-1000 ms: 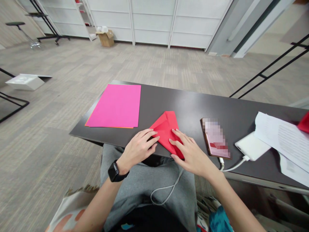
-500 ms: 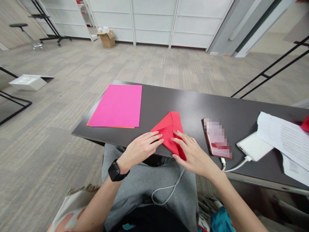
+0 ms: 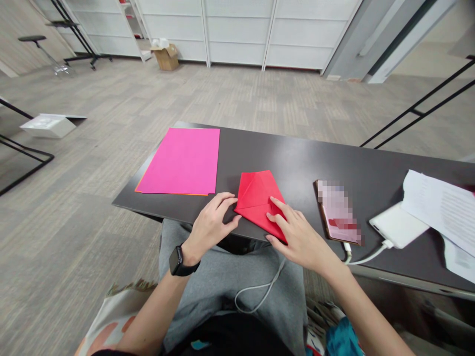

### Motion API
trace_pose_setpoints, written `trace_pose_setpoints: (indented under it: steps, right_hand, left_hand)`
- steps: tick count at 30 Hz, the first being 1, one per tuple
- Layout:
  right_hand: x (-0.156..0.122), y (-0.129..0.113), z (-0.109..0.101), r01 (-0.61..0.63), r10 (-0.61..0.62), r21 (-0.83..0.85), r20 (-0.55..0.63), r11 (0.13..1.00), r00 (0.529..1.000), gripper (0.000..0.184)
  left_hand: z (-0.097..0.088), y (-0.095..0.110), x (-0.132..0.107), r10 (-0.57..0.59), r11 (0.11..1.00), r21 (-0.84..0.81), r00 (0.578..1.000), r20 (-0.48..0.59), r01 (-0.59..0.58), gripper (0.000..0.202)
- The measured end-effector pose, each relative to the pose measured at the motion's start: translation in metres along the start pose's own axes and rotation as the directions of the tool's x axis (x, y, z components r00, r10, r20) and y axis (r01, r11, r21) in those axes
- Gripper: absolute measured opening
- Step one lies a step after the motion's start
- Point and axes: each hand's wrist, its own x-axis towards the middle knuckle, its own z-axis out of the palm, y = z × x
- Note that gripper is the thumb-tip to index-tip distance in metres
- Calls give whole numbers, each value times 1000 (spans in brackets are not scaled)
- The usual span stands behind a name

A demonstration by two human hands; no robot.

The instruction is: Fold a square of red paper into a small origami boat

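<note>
Near table edge: the red folded paper lies on the dark tabletop, its left side blunter than half a second ago; judged a flap turned over there, crease perhaps not yet set. Left hand is now off the paper's face and at its left corner, thumb-to-finger gap narrow; whether it pinches, cannot tell. Right hand rests spread fingers on the paper's right part, thumb by the near edge. Farther off, left: pink sheet, well apart.
</note>
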Motion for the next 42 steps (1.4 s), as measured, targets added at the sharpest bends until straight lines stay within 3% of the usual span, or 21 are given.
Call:
trace_pose_setpoints:
  steps: [12, 18, 23, 30, 42]
  right_hand:
    - [-5, 3, 0, 25, -20, 91, -57, 996, 998, 38]
    - [-3, 1, 2, 65, -63, 40, -44, 997, 997, 26]
    - [-3, -1, 2, 46, -33, 110, -125, 993, 992, 25]
    - [-2, 2, 4, 73, -71, 55, -37, 996, 997, 23]
    - [-2, 4, 4, 58, -52, 84, -72, 995, 996, 24]
  left_hand:
    - [0, -8, 3, 170, 983, 31, 969, 177, -179, 14]
    - [-4, -4, 8, 214, 959, 111, 921, 326, -262, 18]
    - [-5, -1, 12, 187, 949, 171, 909, 371, -265, 32]
    - [-1, 8, 20, 214, 953, 129, 909, 358, -275, 25]
    - [14, 18, 30, 258, 938, 140, 907, 333, -318, 28]
